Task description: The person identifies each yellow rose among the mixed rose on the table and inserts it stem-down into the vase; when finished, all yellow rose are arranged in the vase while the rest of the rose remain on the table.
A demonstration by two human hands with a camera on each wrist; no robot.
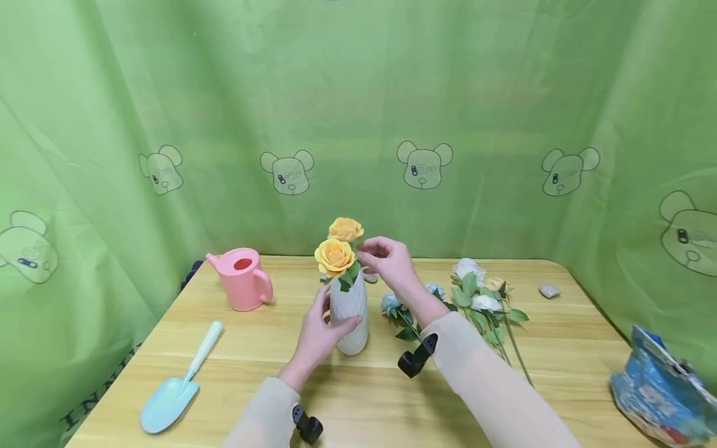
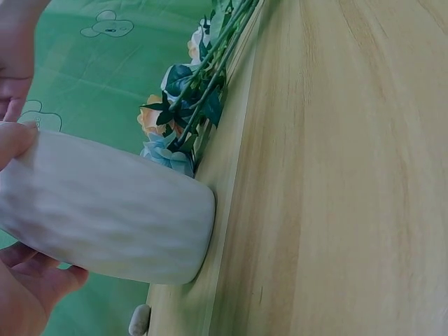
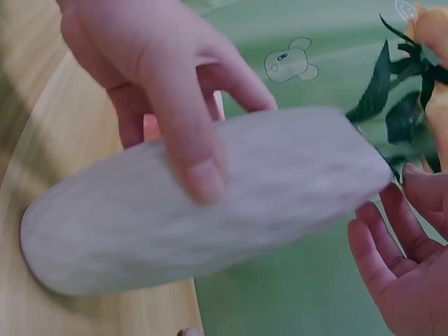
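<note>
Green curtain [image 1: 358, 93], printed with bear faces, hangs behind and to both sides of the wooden table [image 1: 252, 386].

Blue bag [image 1: 655, 389]: at right edge of table, surface creased.

White roses [image 1: 486, 303]: lying on right half of table, leafy stems pointing toward the person; a peach flower [image 1: 495, 284] among them.

Trowel [image 1: 179, 386]: pale blue, left side of table, blade toward the person.

Watering can [image 1: 243, 283]: pink, standing near back left, spout to the left, handle to the right.

Vase [image 1: 350, 317]: white, textured, upright near middle of table, base resting on wood.

Left hand [image 1: 318, 336]: grasping the vase body, thumb across the near side, fingers round the other side.

Right hand [image 1: 389, 261]: at the vase mouth, beside the leaves, fingers bent; cannot tell whether it pinches a stem or only touches.

Yellow roses [image 1: 335, 257]: two, heads above the vase mouth, one behind the other. Stem depth hidden.

Blue flowers [image 1: 390, 303]: on table just right of vase, partly beneath right forearm.

Stones: one [image 1: 549, 290] beyond the white roses at right; another [image 1: 370, 276] behind the vase, partly covered.
</note>
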